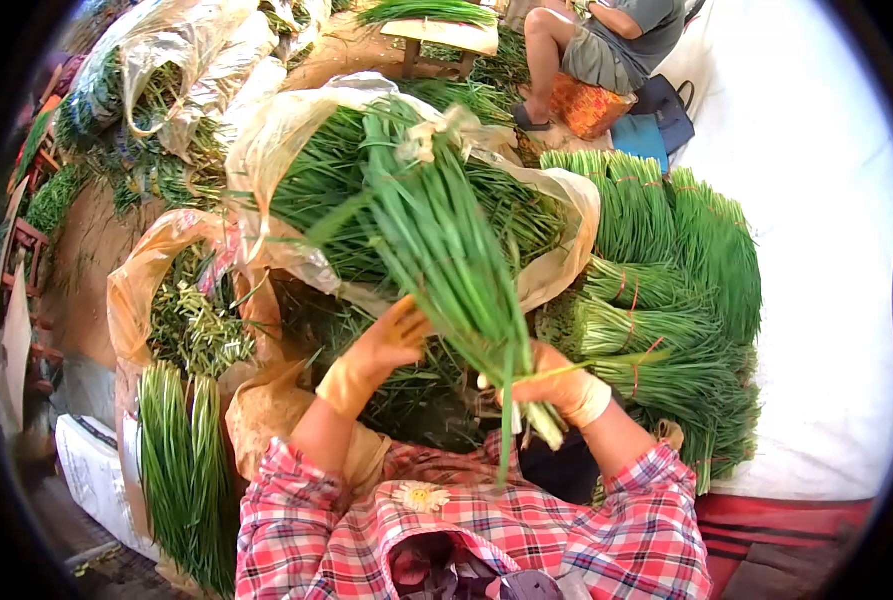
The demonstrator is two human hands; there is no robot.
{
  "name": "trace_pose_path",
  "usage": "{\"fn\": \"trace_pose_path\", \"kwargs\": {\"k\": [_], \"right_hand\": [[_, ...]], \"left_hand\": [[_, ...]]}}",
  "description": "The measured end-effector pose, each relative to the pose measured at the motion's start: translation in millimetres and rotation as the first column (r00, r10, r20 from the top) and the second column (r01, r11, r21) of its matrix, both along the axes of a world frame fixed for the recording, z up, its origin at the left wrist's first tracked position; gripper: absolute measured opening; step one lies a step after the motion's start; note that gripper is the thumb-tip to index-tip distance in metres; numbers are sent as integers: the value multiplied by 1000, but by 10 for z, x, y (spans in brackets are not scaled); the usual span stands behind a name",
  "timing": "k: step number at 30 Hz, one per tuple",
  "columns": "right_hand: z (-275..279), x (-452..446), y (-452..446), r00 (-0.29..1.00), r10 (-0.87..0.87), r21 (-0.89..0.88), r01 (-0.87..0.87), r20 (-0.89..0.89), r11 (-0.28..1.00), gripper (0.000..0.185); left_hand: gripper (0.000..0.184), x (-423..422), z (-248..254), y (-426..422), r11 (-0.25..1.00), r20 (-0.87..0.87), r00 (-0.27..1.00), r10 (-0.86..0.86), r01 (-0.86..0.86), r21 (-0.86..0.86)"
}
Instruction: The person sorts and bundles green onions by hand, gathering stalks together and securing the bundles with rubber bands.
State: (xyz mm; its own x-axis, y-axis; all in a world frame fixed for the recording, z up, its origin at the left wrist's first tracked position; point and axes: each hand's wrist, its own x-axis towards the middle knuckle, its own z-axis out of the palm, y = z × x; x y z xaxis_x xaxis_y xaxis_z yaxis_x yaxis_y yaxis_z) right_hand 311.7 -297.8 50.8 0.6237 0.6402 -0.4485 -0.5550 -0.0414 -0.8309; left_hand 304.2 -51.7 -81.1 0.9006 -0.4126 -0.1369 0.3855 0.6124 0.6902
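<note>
Green, ribbon-like leaves (441,240) stretch from the gloved right grip (563,384)

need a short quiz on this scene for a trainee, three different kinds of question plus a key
1. True or false: the person's right hand grips the green bunch near its pale stem ends.

2. Multiple choice: what colour are the gloves?
A) blue
B) yellow-orange
C) black

3. Fill in the missing word: the banded bundles stacked beside the white surface lie on the ____ side of the picture.

Key: 1. True. 2. B. 3. Right.
</note>
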Motion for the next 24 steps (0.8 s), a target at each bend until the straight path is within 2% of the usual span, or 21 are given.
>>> {"fn": "trace_pose_path", "kwargs": {"k": [1,2,3,4,6,8,10,12,14,16,19,20,21,22,23,24], "right_hand": [[-173,-139,-19,1000,31,-36,-30,1,999,65],[-380,-215,-29,998,65,-71,-65,1,995,65],[-415,-236,6,979,193,-107,-185,71,977,66],[-390,-252,71,940,337,-173,-324,51,930,59],[-459,-377,241,908,414,-82,-409,61,909,57],[-406,-452,389,865,485,-56,-482,127,874,56],[-260,-498,492,869,491,-5,-491,63,871,54],[-256,-516,579,839,536,51,-541,90,839,50],[-289,-543,629,728,681,86,-676,-74,732,46],[-471,-470,684,672,736,238,-705,-74,668,43],[-353,-326,795,580,811,173,-794,-70,583,40],[-415,-313,826,601,799,132,-792,3,596,41],[-421,-274,860,589,808,88,-804,-22,589,41],[-408,-224,886,580,813,45,-812,-48,582,41],[-382,-195,902,624,779,13,-781,61,624,34],[-417,-60,942,496,859,-201,-835,130,512,47]], "left_hand": [[113,-231,286,23,992,-32,999,29,-33,-121],[112,-459,155,60,993,-53,996,69,-73,-94],[108,-617,159,39,980,-67,994,91,-102,-170],[104,-750,206,-6,961,-84,990,117,-134,-243],[90,-915,363,-116,926,25,979,204,-185,-329],[91,-1026,166,-69,901,-43,952,302,-300,-315],[93,-1110,362,-31,850,51,891,452,-412,-328],[99,-1131,402,109,836,50,871,488,-450,-315],[105,-1087,680,257,864,137,895,425,-356,-357],[108,-1041,967,424,854,185,862,473,-397,-336],[107,-913,1141,747,844,298,798,523,-437,-312],[105,-898,1168,803,842,364,763,534,-443,-307],[88,-968,1344,743,772,278,723,632,-558,-304],[88,-970,1345,774,776,277,727,628,-556,-299],[80,-947,1344,842,789,242,751,614,-578,-209],[72,-917,1354,883,798,207,771,602,-592,-115]]}}
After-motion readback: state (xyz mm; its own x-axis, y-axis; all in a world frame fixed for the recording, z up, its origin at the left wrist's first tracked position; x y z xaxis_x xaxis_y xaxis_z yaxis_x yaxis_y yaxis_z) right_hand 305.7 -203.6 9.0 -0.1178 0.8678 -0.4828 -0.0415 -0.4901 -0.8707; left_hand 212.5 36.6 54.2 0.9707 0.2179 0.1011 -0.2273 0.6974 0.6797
